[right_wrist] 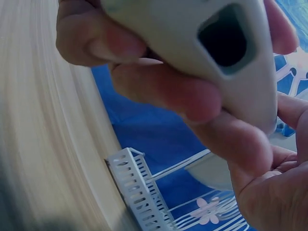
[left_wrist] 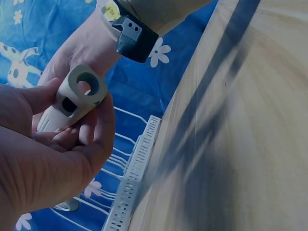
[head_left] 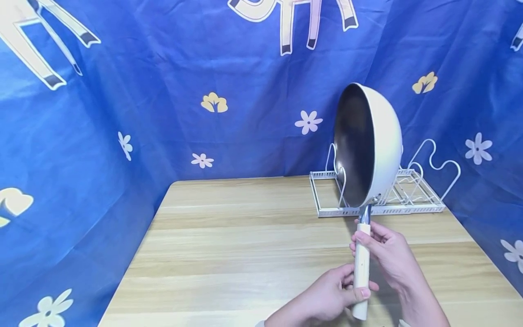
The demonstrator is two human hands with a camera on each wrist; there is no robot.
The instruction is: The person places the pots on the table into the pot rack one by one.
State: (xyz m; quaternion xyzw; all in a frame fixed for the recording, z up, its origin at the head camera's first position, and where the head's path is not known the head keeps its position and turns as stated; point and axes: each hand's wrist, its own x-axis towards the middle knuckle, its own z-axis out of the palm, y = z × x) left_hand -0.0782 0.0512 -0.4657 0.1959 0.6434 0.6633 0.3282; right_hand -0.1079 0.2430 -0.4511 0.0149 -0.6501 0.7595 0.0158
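White wok (head_left: 386, 136) with a dark interior (head_left: 353, 145) was found held on edge at the white wire rack (head_left: 412, 210); whether the two touched could not be determined. Its pale handle (head_left: 361, 265) was gripped nearer the rack by the right hand (head_left: 394, 256) and pinched near the free end by the left hand (head_left: 328, 293).

No readable text, yellow wrist label (left_wrist: 112, 10), its marking too blurred
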